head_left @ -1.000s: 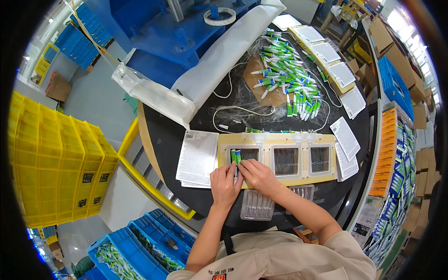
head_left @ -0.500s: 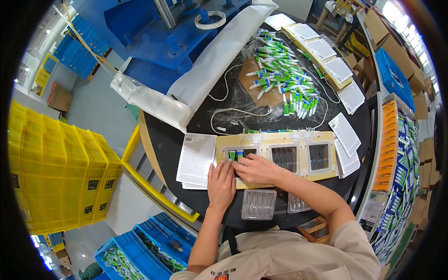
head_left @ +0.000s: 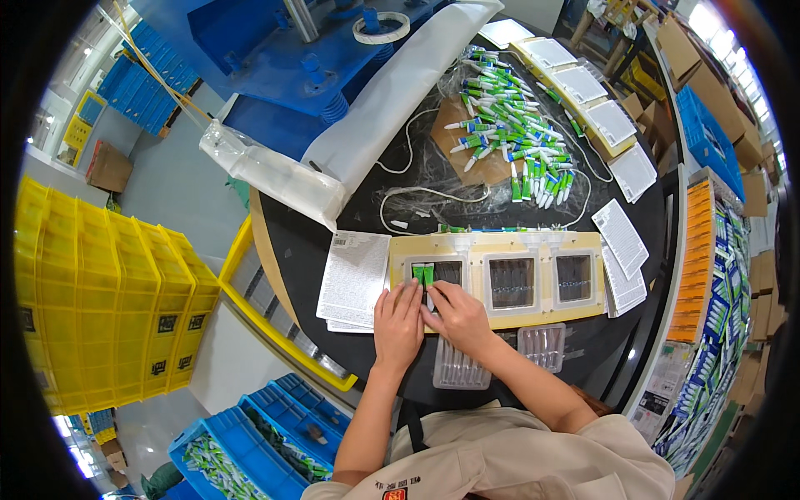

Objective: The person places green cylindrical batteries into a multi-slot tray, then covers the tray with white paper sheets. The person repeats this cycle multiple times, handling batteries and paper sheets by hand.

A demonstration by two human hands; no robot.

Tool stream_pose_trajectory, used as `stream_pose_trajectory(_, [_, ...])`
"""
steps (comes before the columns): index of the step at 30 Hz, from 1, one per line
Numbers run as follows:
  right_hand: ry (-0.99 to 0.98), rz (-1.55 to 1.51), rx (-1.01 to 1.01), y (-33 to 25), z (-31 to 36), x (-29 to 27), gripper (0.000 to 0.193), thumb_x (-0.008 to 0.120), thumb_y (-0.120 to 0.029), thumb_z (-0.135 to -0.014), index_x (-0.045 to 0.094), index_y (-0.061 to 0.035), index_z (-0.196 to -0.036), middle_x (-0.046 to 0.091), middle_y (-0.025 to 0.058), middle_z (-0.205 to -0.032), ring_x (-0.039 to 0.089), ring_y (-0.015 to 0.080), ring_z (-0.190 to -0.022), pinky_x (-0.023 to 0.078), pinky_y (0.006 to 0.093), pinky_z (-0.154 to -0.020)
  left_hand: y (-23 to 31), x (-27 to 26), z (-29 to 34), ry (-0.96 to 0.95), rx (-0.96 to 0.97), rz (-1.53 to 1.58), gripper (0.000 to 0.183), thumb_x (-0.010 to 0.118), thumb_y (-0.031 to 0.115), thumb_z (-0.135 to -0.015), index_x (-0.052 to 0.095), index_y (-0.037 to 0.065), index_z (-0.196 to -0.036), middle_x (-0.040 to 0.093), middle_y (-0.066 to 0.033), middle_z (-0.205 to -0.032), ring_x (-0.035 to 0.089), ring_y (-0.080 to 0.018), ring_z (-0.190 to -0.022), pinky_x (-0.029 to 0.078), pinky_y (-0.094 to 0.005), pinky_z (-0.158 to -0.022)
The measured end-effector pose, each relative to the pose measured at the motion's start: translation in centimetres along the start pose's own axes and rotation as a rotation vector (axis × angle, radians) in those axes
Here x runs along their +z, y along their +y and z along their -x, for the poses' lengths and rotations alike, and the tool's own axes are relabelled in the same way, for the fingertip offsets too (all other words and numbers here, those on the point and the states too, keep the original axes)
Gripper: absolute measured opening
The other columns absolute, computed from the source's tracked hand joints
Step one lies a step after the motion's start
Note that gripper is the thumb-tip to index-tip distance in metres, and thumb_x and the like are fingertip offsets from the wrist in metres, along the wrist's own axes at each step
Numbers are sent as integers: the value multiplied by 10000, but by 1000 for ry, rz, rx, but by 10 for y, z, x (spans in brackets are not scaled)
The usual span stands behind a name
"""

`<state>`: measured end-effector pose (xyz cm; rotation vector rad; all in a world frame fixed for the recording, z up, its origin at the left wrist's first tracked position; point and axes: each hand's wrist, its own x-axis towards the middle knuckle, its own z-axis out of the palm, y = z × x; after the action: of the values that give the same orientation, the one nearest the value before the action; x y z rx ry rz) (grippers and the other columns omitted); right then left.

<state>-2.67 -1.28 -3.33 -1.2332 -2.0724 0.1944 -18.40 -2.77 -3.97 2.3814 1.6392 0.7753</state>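
Both hands flat on the yellow fixture (head_left: 500, 312) on the dark surface (head_left: 333, 217). Left hand (head_left: 398, 321) and right hand (head_left: 458, 315) with loose grip, fingertips pressing green tubes (head_left: 423, 273) in leftmost pocket. Clear tray (head_left: 461, 367) just below.

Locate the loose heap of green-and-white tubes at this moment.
In the head view, the heap of tubes lies at the far right of the round black table, beyond the yellow fixture, beside the white cards.
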Motion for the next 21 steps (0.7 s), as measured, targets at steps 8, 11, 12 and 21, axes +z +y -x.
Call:
stream_pose_trajectory(8, [-73,179,255,87,-93,-47,89,745,-139,-797,729,-67,-847,687,82,-981,637,299,-941,519,437,-793,6,-13,-27,-4,54,35,421,653,50,-865,632,3,-1283,634,-131,-1327,578,-291,-1242,408,-491,-1112])
stream_pose_trajectory(11, [-654,263,307,124,-142,-34,190,812,-228,-709,773,-88,-831,736,120,-929,704,320,-911,573,435,-766,-2,-8,-83,15,98,56,329,663,77,-883,652,9,-1205,694,-135,-1131,650,-329,-1044,489,-465,-967])
stream_pose_trajectory(12, [-866,235,374,127,-153,-22,265,839,-257,-668,779,-81,-857,752,148,-937,731,340,-906,596,444,-766,-9,-6,-109,38,85,105,291,659,86,-900,667,20,-1183,702,-143,-1128,654,-347,-1034,496,-454,-941])
stream_pose_trajectory(21, [-300,71,500,192,-147,-50,346,831,-406,-715,748,-71,-740,699,152,-734,682,363,-712,540,468,-647,-21,7,-197,-109,31,146,215,675,158,-920,709,61,-1109,692,-102,-1039,675,-300,-955,534,-418,-815])
